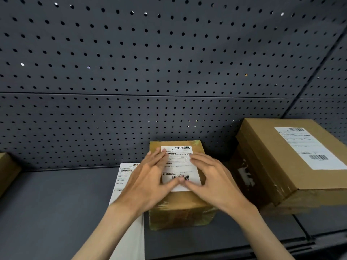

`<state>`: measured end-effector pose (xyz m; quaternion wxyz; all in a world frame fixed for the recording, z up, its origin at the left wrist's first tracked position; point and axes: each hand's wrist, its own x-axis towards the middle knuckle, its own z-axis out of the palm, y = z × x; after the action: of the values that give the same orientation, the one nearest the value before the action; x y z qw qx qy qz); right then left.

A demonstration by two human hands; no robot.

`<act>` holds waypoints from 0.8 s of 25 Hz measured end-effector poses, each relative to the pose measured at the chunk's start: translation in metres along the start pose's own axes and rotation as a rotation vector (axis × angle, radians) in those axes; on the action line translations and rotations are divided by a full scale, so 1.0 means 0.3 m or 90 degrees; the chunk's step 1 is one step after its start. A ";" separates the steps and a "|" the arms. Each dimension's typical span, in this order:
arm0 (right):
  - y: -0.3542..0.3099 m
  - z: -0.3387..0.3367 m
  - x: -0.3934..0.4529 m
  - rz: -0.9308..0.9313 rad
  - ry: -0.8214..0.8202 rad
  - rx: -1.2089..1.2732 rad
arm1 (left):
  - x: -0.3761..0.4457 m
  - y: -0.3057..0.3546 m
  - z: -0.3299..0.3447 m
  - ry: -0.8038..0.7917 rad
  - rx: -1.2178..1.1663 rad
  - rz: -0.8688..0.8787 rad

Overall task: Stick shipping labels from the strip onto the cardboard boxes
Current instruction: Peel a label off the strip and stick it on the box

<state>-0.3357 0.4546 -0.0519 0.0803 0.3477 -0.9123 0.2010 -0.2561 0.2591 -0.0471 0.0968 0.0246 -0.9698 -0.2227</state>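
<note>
Both hands lie flat and spread on the label [180,166], which sits on top of the small box [180,203] in the middle of the worktop [56,212]. The left hand [150,177] covers the left edge of the label, the right hand [210,177] covers the right edge, and the two thumbs meet at its near edge, over the lower barcode. Neither hand pinches anything; the palms and fingers only press down. The step seems to be smoothing the label. To do it well, I think the hands should slide from the middle outward to the edges, so that no air or wrinkle remains, and then press each corner, especially the near one that reaches to the tape on the box. The strip [127,222] lies just beside the left wrist and passes under the forearm. The big box [272,162], beyond the right hand, already carries a label.
</note>
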 end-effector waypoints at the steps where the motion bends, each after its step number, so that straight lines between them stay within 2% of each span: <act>1: -0.011 0.000 -0.015 0.006 -0.008 0.013 | -0.022 -0.001 0.005 0.003 0.004 -0.005; 5: 0.017 -0.018 -0.054 0.116 0.004 0.104 | -0.071 -0.043 -0.001 0.028 -0.067 -0.119; 7: 0.023 -0.020 -0.085 0.187 0.037 0.170 | -0.091 -0.039 0.005 0.077 -0.147 -0.166; 10: -0.015 0.020 -0.136 0.349 0.057 0.407 | -0.122 -0.002 0.038 0.138 -0.402 -0.291; 12: -0.037 0.066 -0.152 0.435 0.064 0.517 | -0.137 0.023 0.075 0.120 -0.625 -0.361; 13: -0.043 0.086 -0.155 0.458 0.076 0.539 | -0.144 0.032 0.097 0.116 -0.689 -0.371; 17: -0.057 0.117 -0.154 0.497 0.138 0.578 | -0.149 0.047 0.167 0.174 -0.726 -0.410; 20: -0.063 0.115 -0.150 0.500 0.148 0.607 | -0.147 0.057 0.170 0.200 -0.765 -0.436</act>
<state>-0.2897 0.4545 -0.0902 -0.0649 -0.0398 -0.7676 0.6364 -0.2230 0.3003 -0.0924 0.1571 0.3020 -0.5913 -0.7311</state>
